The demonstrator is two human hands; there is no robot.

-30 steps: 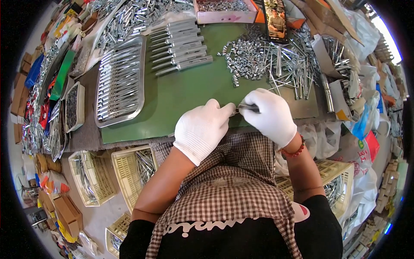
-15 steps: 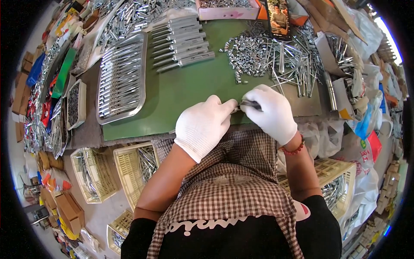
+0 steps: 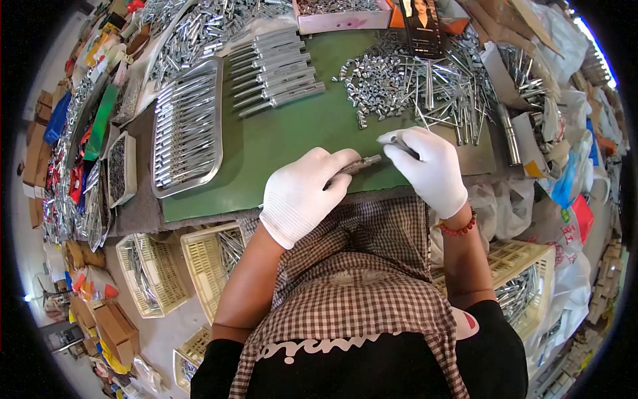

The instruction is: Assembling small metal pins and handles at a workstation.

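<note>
Holding a short metal rod [image 3: 361, 163] in my left hand [image 3: 302, 194], I have my gloved fingers curled tight around one end, so the other end sticks out to the right near the middle of the frame. My right hand [image 3: 428, 169], also in a white glove, sits just beside it with thumb and forefinger pinched on a thin dark pin [image 3: 403, 144]; the pin's tip is close to the rod's free end, but I cannot tell whether they touch. Both hands hover over the lower edge of the green mat [image 3: 286, 143], just above my checked apron [image 3: 359, 266].

Up from my right hand, in the upper middle of the frame, lies a heap of small silver fittings [image 3: 375, 80] with long thin rods [image 3: 452, 93] scattered across its right side. Left of the heap, a row of finished silver handles [image 3: 279, 70] lies side by side on the mat. Further left, a metal tray [image 3: 188, 126] holds many more, lined up. A pink box [image 3: 342, 13] of small parts sits at the top edge. At lower left, yellow plastic baskets [image 3: 179, 266] on the floor hold more metal pieces, and another basket [image 3: 522, 292] stands at lower right beside my arm. A red bead bracelet [image 3: 458, 228] rings my right wrist.
</note>
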